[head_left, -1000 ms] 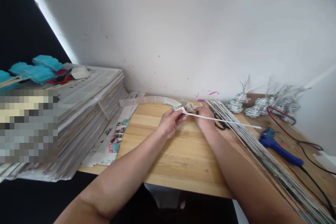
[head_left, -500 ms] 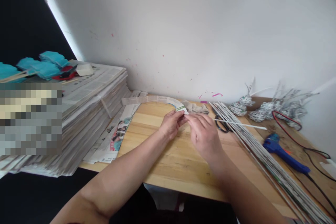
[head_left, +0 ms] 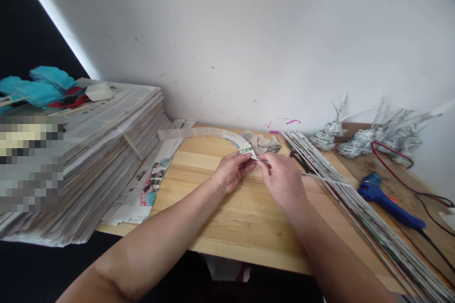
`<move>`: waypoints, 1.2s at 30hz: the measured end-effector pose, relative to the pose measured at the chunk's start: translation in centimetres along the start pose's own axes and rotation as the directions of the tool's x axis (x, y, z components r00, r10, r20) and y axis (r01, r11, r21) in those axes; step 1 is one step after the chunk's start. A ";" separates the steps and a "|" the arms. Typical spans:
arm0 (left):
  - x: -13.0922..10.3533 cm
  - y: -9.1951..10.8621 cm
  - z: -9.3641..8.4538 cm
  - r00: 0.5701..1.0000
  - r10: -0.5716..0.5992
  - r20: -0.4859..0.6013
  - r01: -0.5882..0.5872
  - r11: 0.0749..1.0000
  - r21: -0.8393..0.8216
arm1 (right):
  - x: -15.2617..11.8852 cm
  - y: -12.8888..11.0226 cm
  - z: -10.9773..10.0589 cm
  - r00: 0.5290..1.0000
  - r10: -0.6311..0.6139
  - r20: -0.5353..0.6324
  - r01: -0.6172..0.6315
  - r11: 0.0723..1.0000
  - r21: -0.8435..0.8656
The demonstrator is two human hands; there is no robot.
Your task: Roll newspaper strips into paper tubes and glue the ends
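Note:
A long strip of newspaper (head_left: 209,132) curves over the table from the back left to my hands. My left hand (head_left: 231,170) pinches its near end, with the thumb on top by a green printed band. Close beside it, my right hand (head_left: 282,177) is closed, thumb and fingertips at the strip's pointed corner, on a thin pale stick (head_left: 327,179). The stick runs out to the right from under that hand, over a bundle of rolled paper sticks (head_left: 341,189). My right fingers hide how the stick meets the paper.
A tall stack of newspapers (head_left: 142,109) stands at left, bearing blue packets (head_left: 53,78). Behind my hands lies a grey cloth (head_left: 265,142); black-handled scissors (head_left: 304,163) are near the bundle. At right are a blue glue gun (head_left: 389,203), its cord, and woven paper shapes (head_left: 323,136).
The stick has tilted, its far end now lower and further left, showing less beyond my right hand. My right fingers have closed in around it. The view has shifted slightly right.

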State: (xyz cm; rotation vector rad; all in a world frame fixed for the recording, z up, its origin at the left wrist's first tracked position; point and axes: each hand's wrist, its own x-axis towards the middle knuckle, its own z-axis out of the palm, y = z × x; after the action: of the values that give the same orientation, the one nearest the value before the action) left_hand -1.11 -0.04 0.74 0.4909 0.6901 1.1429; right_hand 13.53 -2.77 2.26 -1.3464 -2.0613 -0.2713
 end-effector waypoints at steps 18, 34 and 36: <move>0.0 0.0 0.2 0.997 0.023 -0.079 -0.022 1.000 0.018 | -0.3 -0.2 0.1 0.995 0.073 0.065 -0.080 0.990 0.117; -0.1 0.0 0.2 1.000 -0.010 -0.024 0.012 0.997 0.074 | -0.4 -0.3 0.1 0.975 0.096 0.199 -0.126 0.981 0.146; 0.0 0.0 0.1 1.000 -0.024 -0.020 0.025 0.998 0.060 | -0.4 -0.3 0.1 0.968 0.103 0.229 -0.142 0.977 0.160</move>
State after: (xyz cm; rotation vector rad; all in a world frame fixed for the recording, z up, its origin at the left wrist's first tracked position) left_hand -1.03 -0.03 0.84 0.5221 0.7471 1.1071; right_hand 13.30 -3.18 1.98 -1.4404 -2.1120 0.1170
